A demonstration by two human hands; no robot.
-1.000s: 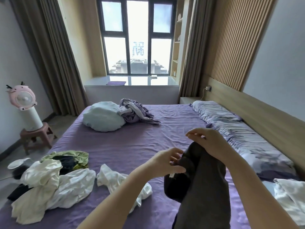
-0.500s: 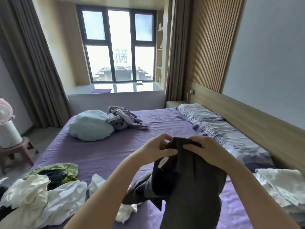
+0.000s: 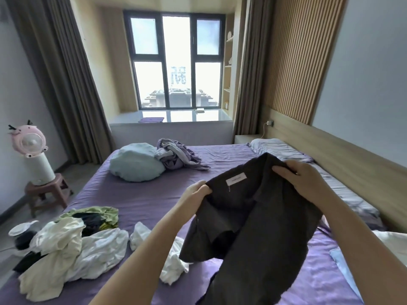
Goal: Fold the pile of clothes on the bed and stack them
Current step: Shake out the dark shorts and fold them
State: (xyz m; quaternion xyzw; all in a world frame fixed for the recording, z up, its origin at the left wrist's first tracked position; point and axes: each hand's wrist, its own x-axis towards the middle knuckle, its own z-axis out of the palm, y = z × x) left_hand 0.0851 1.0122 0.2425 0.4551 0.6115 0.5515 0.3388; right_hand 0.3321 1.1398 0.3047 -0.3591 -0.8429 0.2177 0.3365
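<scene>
Dark grey garment (image 3: pixel 259 221) between both hands, left hand (image 3: pixel 196 194), right hand (image 3: pixel 304 181).

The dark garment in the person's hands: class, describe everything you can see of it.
The dark garment is charcoal, matte woven-looking cloth with a white label sewn inside near its top edge. It hangs unfolded above the purple bed, lower part drooping out of frame. The left hand and right hand grip its upper edge.
</scene>
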